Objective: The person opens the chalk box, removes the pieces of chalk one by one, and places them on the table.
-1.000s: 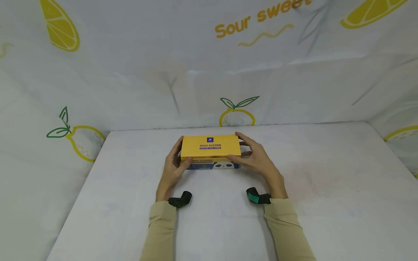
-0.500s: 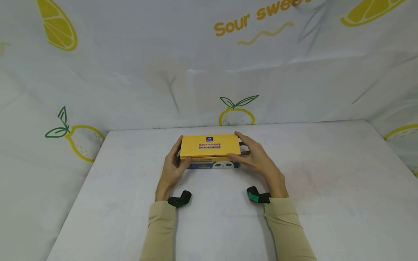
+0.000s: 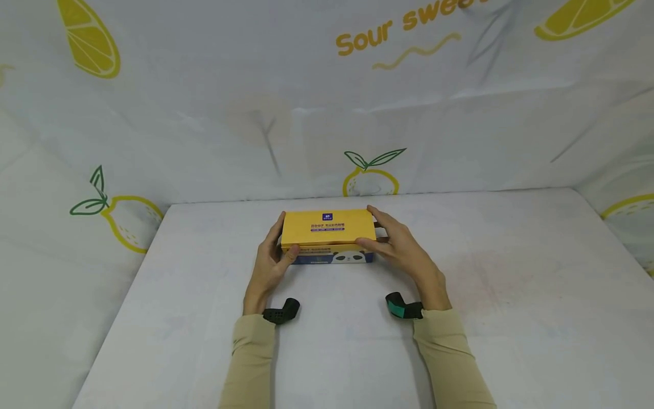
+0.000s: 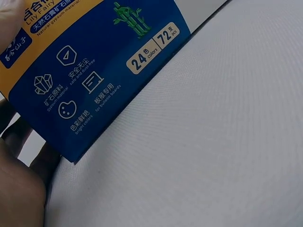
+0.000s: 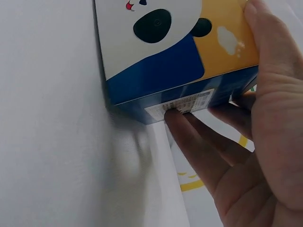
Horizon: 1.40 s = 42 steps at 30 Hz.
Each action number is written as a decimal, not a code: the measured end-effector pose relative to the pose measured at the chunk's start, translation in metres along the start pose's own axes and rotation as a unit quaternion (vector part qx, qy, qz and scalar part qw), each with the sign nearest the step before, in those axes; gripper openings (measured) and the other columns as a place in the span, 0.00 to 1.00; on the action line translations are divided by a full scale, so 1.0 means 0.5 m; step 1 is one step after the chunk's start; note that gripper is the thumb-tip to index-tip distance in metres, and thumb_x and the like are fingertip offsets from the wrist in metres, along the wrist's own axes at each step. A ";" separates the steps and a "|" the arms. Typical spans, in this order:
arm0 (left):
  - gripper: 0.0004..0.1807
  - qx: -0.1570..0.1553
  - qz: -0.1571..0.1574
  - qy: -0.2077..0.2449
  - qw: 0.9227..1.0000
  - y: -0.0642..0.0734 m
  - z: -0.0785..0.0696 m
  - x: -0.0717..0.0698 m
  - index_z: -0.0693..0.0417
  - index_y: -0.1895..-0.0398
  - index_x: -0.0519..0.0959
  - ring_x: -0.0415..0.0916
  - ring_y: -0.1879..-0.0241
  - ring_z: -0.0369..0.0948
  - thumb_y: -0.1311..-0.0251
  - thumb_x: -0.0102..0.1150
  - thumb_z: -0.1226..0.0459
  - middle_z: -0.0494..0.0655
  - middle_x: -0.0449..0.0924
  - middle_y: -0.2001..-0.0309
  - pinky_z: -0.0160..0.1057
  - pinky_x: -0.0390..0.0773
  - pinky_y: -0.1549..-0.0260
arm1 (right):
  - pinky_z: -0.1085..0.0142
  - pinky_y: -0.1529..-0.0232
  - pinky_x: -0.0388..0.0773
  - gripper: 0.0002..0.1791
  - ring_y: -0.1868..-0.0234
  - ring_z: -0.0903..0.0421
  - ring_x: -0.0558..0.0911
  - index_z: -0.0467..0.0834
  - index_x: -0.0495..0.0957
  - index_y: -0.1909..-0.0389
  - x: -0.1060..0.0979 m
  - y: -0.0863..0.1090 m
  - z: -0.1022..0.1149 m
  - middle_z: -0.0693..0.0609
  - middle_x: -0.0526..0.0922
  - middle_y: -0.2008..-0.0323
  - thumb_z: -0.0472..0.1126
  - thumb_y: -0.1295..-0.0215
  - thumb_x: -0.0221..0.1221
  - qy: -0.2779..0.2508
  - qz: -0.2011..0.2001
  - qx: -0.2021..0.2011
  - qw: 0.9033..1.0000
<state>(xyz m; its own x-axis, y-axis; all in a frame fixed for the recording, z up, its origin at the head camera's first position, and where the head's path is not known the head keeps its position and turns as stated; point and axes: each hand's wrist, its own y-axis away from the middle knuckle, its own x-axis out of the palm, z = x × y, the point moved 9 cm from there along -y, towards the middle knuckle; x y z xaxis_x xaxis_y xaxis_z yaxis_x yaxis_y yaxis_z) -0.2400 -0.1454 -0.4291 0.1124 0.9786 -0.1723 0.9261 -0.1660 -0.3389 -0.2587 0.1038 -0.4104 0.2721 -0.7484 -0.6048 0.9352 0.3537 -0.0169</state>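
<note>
A yellow and blue chalk box (image 3: 329, 228) lies lengthwise on the white table, its yellow lid up and a panda on its front. My left hand (image 3: 265, 267) grips its left end, thumb at the front corner and fingers round the side. At the other end my right hand (image 3: 407, 250) holds it, thumb by the lid's front edge and fingertips on the end panel. Up close in the left wrist view, the chalk box (image 4: 99, 80) reads 24 colors, 72 pcs. The right wrist view shows fingertips (image 5: 174, 118) against a barcode label (image 5: 182, 105).
The white-covered table (image 3: 526, 318) extends around the box on both sides. Behind it rises a white cloth backdrop (image 3: 204, 130) printed with lemons. A dark camera sits on each wrist, the left one (image 3: 283, 312) and the right one (image 3: 403, 307) facing inward.
</note>
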 end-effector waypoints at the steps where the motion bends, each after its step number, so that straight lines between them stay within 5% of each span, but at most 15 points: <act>1: 0.44 -0.001 0.000 0.001 1.000 0.000 0.000 0.000 0.59 0.18 0.49 0.49 0.19 0.57 0.32 0.60 0.70 0.60 0.54 0.19 0.62 0.53 0.23 | 0.44 0.30 0.71 0.48 0.30 0.38 0.73 0.40 0.49 0.18 0.000 0.000 0.000 0.38 0.64 0.24 0.50 0.30 0.65 0.002 0.001 0.004 1.000; 10: 0.45 -0.009 0.001 0.012 1.000 -0.002 0.002 -0.005 0.61 0.18 0.49 0.46 0.18 0.53 0.31 0.62 0.63 0.58 0.52 0.19 0.60 0.50 0.22 | 0.42 0.23 0.57 0.47 0.19 0.39 0.57 0.43 0.50 0.18 -0.003 -0.002 0.002 0.40 0.55 0.19 0.55 0.28 0.61 0.023 -0.003 0.018 1.000; 17: 0.45 -0.015 -0.001 0.012 1.000 -0.001 0.007 -0.008 0.61 0.18 0.49 0.47 0.18 0.52 0.32 0.63 0.63 0.57 0.53 0.19 0.62 0.51 0.23 | 0.40 0.28 0.66 0.44 0.26 0.35 0.67 0.42 0.53 0.19 -0.005 -0.003 0.005 0.37 0.59 0.21 0.55 0.27 0.59 0.008 -0.012 0.011 1.000; 23: 0.44 -0.008 -0.004 0.012 1.000 0.002 0.002 -0.007 0.61 0.18 0.49 0.51 0.19 0.52 0.32 0.60 0.69 0.57 0.54 0.19 0.43 0.64 0.26 | 0.40 0.29 0.67 0.41 0.26 0.35 0.68 0.44 0.54 0.19 -0.005 -0.007 0.001 0.37 0.62 0.23 0.59 0.24 0.55 0.007 -0.029 0.028 0.999; 29: 0.32 0.044 -0.065 -0.026 0.997 0.004 -0.019 -0.012 0.61 0.23 0.55 0.59 0.23 0.59 0.28 0.50 0.74 0.65 0.57 0.22 0.44 0.68 0.31 | 0.44 0.35 0.76 0.40 0.29 0.38 0.72 0.44 0.55 0.19 -0.003 -0.009 0.000 0.39 0.65 0.24 0.58 0.24 0.54 -0.017 -0.044 0.026 0.999; 32: 0.23 0.088 -0.090 -0.046 0.991 0.009 -0.033 -0.012 0.65 0.33 0.56 0.63 0.26 0.61 0.27 0.47 0.75 0.68 0.58 0.24 0.42 0.70 0.34 | 0.45 0.37 0.78 0.39 0.30 0.38 0.72 0.45 0.55 0.19 -0.002 -0.009 0.003 0.39 0.64 0.24 0.57 0.23 0.53 -0.020 -0.055 0.007 0.998; 35: 0.17 0.128 -0.103 -0.056 0.985 0.014 -0.044 -0.011 0.63 0.40 0.55 0.71 0.30 0.53 0.25 0.45 0.76 0.71 0.57 0.25 0.34 0.73 0.39 | 0.43 0.40 0.79 0.36 0.30 0.36 0.73 0.47 0.56 0.20 -0.003 -0.005 0.011 0.40 0.62 0.23 0.56 0.22 0.52 -0.023 -0.071 -0.026 0.997; 40: 0.10 0.176 -0.120 -0.074 0.974 0.017 -0.053 -0.014 0.61 0.46 0.56 0.78 0.46 0.30 0.23 0.42 0.72 0.72 0.59 0.27 0.27 0.78 0.50 | 0.38 0.43 0.79 0.22 0.35 0.26 0.75 0.43 0.56 0.35 -0.009 0.008 0.038 0.34 0.57 0.23 0.49 0.19 0.49 -0.018 -0.114 -0.143 0.983; 42: 0.08 0.191 -0.129 -0.087 0.969 0.017 -0.057 -0.016 0.60 0.47 0.58 0.78 0.54 0.29 0.21 0.42 0.68 0.72 0.61 0.28 0.26 0.76 0.53 | 0.36 0.42 0.78 0.17 0.37 0.25 0.76 0.41 0.54 0.42 -0.010 0.014 0.047 0.31 0.55 0.24 0.45 0.18 0.48 -0.019 -0.130 -0.192 0.973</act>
<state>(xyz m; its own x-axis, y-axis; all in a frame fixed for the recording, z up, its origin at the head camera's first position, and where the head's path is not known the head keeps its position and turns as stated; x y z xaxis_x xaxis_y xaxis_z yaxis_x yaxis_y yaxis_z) -0.2227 -0.1515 -0.4042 -0.1979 0.9637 -0.1793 0.7114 0.0154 -0.7026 -0.2483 0.0968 -0.3886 0.0519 -0.8582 -0.5107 0.8222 0.3269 -0.4659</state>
